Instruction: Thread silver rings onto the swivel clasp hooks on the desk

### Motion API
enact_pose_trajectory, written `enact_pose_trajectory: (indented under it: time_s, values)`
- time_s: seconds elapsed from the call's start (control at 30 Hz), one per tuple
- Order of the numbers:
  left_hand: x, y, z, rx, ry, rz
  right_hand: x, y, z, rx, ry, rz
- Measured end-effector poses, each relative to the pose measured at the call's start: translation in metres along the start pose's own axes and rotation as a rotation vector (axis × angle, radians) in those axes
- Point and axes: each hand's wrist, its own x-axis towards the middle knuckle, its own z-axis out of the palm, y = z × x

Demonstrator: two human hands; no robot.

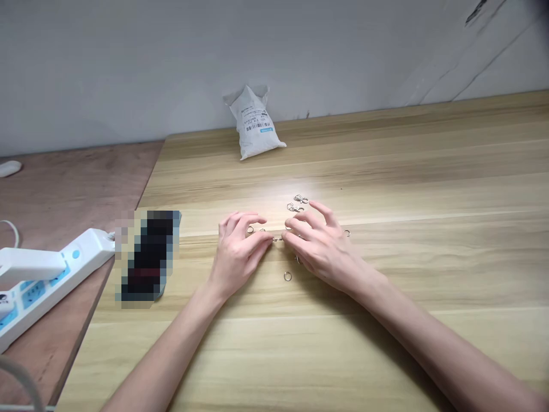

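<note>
My left hand (237, 247) pinches one end of a small silvery metal piece (277, 239) between thumb and fingers, just over the wooden table. From the other side, the fingertips of my right hand (321, 247) close on the same piece; its exact shape is mostly hidden. Two silvery clasps with rings, one farther back (301, 199) and one nearer (295, 208), lie beyond my right fingers. A loose metal ring (287, 276) rests in front of my hands. Another ring (250, 229) shows under my left fingers, and one more ring (347, 233) lies right of my right hand.
A white plastic package (256, 126) with a printed label leans by the wall at the back. To the left lies a phone (148, 254), blurred by blocks. A white power strip (51, 280) with plugs sits on the reddish surface (103, 189) beyond the table's left edge.
</note>
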Motion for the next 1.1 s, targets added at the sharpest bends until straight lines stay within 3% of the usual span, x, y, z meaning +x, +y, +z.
enact_pose_trajectory:
  time_s: [1.1]
  values:
    - [0.0001,-0.0003,0.0019,0.079,-0.034,0.056,0.0041,0.0001,-0.0015,-0.029,-0.094,-0.077]
